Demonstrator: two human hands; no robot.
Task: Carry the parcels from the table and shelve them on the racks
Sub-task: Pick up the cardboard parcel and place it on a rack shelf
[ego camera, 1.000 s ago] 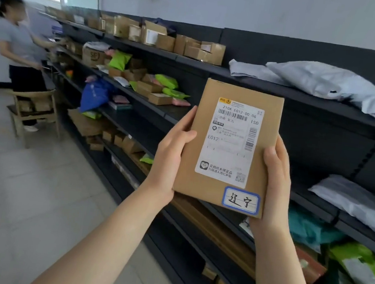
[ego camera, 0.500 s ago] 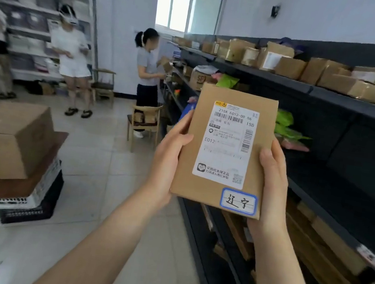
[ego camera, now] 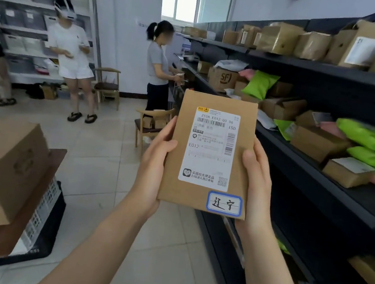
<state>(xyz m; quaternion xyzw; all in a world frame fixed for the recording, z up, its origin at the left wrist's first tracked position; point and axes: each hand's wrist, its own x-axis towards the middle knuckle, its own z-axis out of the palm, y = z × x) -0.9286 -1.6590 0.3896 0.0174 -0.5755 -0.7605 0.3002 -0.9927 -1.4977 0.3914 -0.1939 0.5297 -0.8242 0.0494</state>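
View has swung further left along the rack (ego camera: 334,73); left hand (ego camera: 155,159) and right hand (ego camera: 257,182) grip the upright parcel (ego camera: 179,140), labelled "210A E012-00 06", beside the rack.

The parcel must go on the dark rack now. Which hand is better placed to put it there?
Probably the right hand. It grips the flat cardboard parcel on the edge facing the dark rack, which runs along the person's right. The left hand holds the far edge and would have to cross over.
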